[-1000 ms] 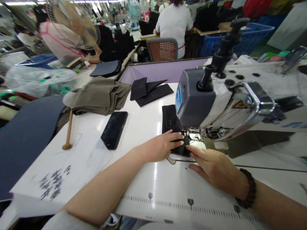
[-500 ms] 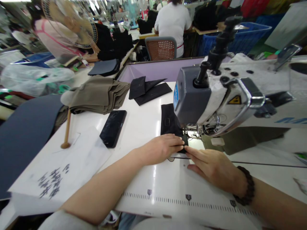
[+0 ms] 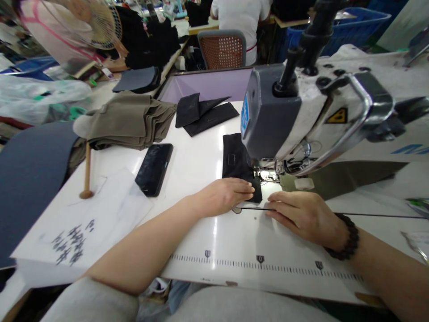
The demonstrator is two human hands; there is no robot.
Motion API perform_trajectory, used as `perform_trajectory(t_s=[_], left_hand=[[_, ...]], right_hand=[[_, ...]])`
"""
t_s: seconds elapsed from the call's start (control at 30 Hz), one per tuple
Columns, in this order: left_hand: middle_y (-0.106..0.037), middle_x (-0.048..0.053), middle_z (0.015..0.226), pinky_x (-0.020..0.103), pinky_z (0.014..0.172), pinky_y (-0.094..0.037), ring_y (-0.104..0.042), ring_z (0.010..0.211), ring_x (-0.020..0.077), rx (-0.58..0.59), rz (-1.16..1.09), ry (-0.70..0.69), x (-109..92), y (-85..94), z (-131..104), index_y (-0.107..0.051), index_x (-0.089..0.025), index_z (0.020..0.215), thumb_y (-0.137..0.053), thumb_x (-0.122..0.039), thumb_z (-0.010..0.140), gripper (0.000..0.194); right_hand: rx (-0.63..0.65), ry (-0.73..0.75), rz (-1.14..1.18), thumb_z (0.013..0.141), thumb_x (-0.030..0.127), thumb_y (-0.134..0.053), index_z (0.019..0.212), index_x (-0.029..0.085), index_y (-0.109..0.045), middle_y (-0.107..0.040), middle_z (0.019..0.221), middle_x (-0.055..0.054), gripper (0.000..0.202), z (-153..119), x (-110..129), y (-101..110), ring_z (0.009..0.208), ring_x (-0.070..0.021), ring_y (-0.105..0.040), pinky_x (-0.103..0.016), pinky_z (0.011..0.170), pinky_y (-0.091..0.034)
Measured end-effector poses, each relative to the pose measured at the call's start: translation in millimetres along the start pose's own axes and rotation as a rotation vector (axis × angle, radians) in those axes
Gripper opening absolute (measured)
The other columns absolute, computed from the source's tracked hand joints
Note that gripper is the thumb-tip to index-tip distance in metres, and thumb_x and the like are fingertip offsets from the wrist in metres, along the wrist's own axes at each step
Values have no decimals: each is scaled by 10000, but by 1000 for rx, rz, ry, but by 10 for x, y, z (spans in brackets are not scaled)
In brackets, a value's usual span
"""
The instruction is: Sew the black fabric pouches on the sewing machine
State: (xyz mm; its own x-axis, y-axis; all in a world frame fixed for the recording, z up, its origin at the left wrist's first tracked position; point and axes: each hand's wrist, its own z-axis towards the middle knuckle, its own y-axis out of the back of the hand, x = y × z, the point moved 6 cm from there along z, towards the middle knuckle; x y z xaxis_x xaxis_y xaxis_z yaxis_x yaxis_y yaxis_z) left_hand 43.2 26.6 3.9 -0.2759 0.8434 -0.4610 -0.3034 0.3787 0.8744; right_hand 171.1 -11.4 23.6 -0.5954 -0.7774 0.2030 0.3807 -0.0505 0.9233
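Observation:
A black fabric piece [image 3: 233, 156] lies on the white machine table [image 3: 201, 241], its right edge at the presser foot [image 3: 268, 175] of a sewing machine [image 3: 271, 116]. My left hand [image 3: 224, 197] rests flat on the near end of this fabric, fingers stretched toward the right. Just right of the cloth, my right hand [image 3: 301, 217] lies on the table by the needle plate. Its fingers are extended and apart from the fabric, with nothing in them. The machine head hides part of the cloth's far right side.
Two black fabric pieces [image 3: 214, 118] lie behind. To the left are a stack of olive-brown fabric [image 3: 124, 118], a phone [image 3: 154, 170], a wooden stick [image 3: 87, 172] and a marked paper sheet [image 3: 110, 214]. Olive cloth [image 3: 348, 176] lies under the machine arm. A person [image 3: 234, 18] sits beyond.
My right hand has moved off the fabric corner to the right. My left hand stays on the cloth. The whole view has shifted, with things sitting slightly higher in it.

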Motion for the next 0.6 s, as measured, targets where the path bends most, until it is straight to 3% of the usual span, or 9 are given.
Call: perform_trajectory(t_s=[0.23, 0.43, 0.6], left_hand=[[-573, 108, 1118, 299, 988, -387, -488, 1100, 162, -23, 100, -78, -9, -22, 15, -574, -81, 1033, -431, -94, 854, 229], [-589, 137, 1061, 319, 927, -445, -509, 1058, 192, -57, 163, -120, -77, 44, 22, -571, -42, 1027, -371, -136, 883, 264], [-599, 151, 1030, 294, 918, -454, -530, 1030, 188, -108, 127, -117, -83, 84, 12, -569, -4, 1017, -363, -122, 879, 274]], right_hand=[[1, -6, -84, 876, 277, -400, 1031, 111, -577, -566, 688, -26, 289, -18, -32, -103, 560, -97, -508, -226, 495, -366], [-5, 9, -106, 886, 290, -378, 890, 126, -623, -526, 591, -4, 294, 3, -12, -74, 518, -94, -466, -240, 471, -311], [-56, 115, -123, 884, 259, -386, 849, 126, -628, -499, 547, 12, 279, 8, 78, -27, 480, -94, -421, -260, 457, -284]])
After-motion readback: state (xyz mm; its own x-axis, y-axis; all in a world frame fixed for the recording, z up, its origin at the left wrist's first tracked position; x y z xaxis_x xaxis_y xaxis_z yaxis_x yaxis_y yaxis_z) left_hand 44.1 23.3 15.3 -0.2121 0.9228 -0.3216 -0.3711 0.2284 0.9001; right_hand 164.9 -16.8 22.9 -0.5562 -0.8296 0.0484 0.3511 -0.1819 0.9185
